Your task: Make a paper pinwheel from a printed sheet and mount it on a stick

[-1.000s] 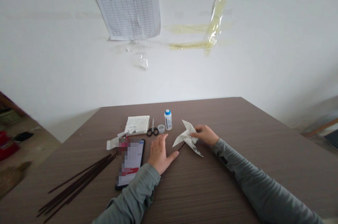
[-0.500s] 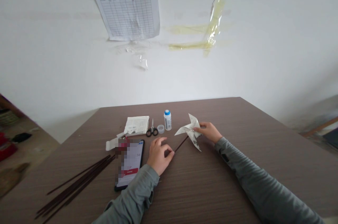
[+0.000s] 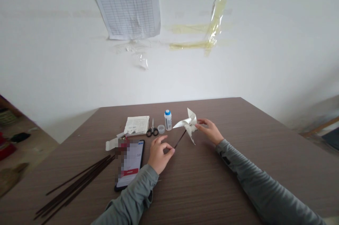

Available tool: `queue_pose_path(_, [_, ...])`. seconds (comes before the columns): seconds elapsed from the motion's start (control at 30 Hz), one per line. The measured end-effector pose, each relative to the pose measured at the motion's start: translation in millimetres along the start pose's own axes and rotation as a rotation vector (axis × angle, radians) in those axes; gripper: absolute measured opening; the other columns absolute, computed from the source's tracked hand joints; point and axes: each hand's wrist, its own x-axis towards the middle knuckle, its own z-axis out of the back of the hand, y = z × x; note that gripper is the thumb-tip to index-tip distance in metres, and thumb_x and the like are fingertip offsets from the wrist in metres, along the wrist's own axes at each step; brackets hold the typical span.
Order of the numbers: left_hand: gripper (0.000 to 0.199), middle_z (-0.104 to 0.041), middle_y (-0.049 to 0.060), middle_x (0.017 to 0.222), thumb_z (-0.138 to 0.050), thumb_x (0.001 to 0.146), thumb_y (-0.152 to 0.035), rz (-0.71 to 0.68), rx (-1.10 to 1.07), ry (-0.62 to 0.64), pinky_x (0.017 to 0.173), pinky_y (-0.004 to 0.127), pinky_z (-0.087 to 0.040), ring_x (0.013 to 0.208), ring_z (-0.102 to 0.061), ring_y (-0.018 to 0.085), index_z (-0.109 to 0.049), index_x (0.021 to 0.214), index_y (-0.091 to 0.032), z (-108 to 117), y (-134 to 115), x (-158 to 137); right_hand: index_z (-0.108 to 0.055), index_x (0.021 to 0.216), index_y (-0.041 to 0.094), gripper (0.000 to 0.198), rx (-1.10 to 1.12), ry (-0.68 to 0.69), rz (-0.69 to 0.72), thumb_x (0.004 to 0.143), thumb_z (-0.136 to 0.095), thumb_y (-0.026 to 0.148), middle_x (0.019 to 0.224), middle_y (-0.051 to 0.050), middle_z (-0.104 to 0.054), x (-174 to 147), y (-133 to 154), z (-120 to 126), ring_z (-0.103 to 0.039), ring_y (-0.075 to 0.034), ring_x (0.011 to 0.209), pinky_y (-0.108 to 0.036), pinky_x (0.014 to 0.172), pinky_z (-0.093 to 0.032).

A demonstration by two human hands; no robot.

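A pinwheel [image 3: 188, 123] folded from printed white paper is fixed to the end of a thin dark stick [image 3: 180, 139]. Thumb and index finger of my left hand [image 3: 160, 155] pinch the stick's lower end, and the other fingers are raised. The pinwheel tilts above the table, blades towards the back. My right hand [image 3: 210, 131] is at its right side, thumb and fingers slightly apart by the blades and the centre. Whether the fingertips touch the paper is hard to tell.
Behind my left hand are a glue bottle [image 3: 168, 120] with a blue cap, a clear cap [image 3: 161, 129], scissors [image 3: 152, 130] and folded newspaper [image 3: 137, 125]. A phone [image 3: 131, 165], paper scraps [image 3: 112, 144] and several dark sticks [image 3: 76, 186] lie left. A wall [image 3: 185, 80] rises behind the table.
The pinwheel has shifted slightly left and up, its blades turned to another angle. My right fingers have loosened from the blade they held. My left hand keeps its pinch on the stick.
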Motion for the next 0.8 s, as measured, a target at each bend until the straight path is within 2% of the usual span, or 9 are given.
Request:
queue_pose_path(0.1, [0.02,-0.094,0.011,0.161,-0.1,0.097,-0.017,0.012,-0.046,-0.053,0.145,0.075,-0.06,0.16,-0.08,0.045,-0.095,0.083,-0.029,-3.6,4.8,1.0,-0.09,0.122,0.026,0.045,-0.119,-0.176,0.014,0.093,-0.092,0.06,0.136,-0.017,-0.091,-11.4,-2.8,-3.8,-0.08,-0.043,0.138,-0.061,0.13,-0.059])
queue_pose_path(0.17, [0.019,-0.093,0.01,0.162,-0.099,0.097,-0.017,0.029,-0.062,-0.081,0.145,0.073,-0.06,0.16,-0.08,0.044,-0.095,0.083,-0.03,-7.4,6.1,0.8,-0.089,0.114,0.026,0.037,-0.169,-0.205,0.036,0.095,-0.092,0.057,0.133,-0.016,-0.088,-23.1,-2.8,-9.9,-0.077,-0.043,0.135,-0.06,0.127,-0.06])
queue_pose_path(0.23, [0.019,-0.093,0.011,0.163,-0.099,0.098,-0.017,0.049,-0.067,-0.1,0.144,0.073,-0.06,0.161,-0.079,0.044,-0.096,0.084,-0.03,-12.1,4.9,0.2,-0.089,0.098,0.029,0.026,-0.198,-0.162,0.075,0.097,-0.093,0.054,0.123,-0.014,-0.086,-36.0,-0.6,-18.5,-0.075,-0.042,0.132,-0.059,0.124,-0.06])
queue_pose_path(0.3, [0.019,-0.093,0.011,0.163,-0.099,0.098,-0.016,0.068,-0.067,-0.121,0.145,0.073,-0.06,0.162,-0.079,0.045,-0.096,0.084,-0.029,-17.3,2.0,-0.2,-0.09,0.086,0.03,0.026,-0.206,-0.105,0.099,0.098,-0.097,0.052,0.118,-0.013,-0.084,-48.0,3.7,-28.5,-0.075,-0.043,0.13,-0.06,0.123,-0.061])
queue_pose_path(0.37, [0.02,-0.093,0.011,0.163,-0.099,0.097,-0.015,0.081,-0.066,-0.142,0.145,0.073,-0.06,0.16,-0.08,0.044,-0.095,0.083,-0.029,-22.9,-1.7,-0.5,-0.094,0.082,0.031,0.026,-0.203,-0.077,0.105,0.098,-0.101,0.05,0.116,-0.013,-0.084,-57.3,9.2,-37.9,-0.075,-0.043,0.131,-0.06,0.121,-0.063])
queue_pose_path(0.6, [0.023,-0.094,0.012,0.159,-0.102,0.095,-0.015,0.078,-0.066,-0.181,0.142,0.075,-0.061,0.156,-0.08,0.045,-0.093,0.079,-0.029,-41.9,-14.2,-1.5,-0.103,0.088,0.035,0.011,-0.183,-0.046,0.02,0.097,-0.106,0.041,0.122,-0.013,-0.087,-70.4,27.8,-55.9,-0.074,-0.046,0.139,-0.061,0.12,-0.068])
queue_pose_path(0.8, [0.022,-0.092,0.013,0.165,-0.103,0.096,-0.015,0.089,-0.029,-0.098,0.148,0.085,-0.052,0.163,-0.077,0.047,-0.093,0.082,-0.029,-48.8,-26.4,-1.6,-0.104,0.091,0.033,0.007,-0.2,-0.094,-0.029,0.095,-0.109,0.031,0.13,-0.015,-0.085,-70.4,36.5,-59.0,-0.074,-0.045,0.146,-0.056,0.126,-0.068])
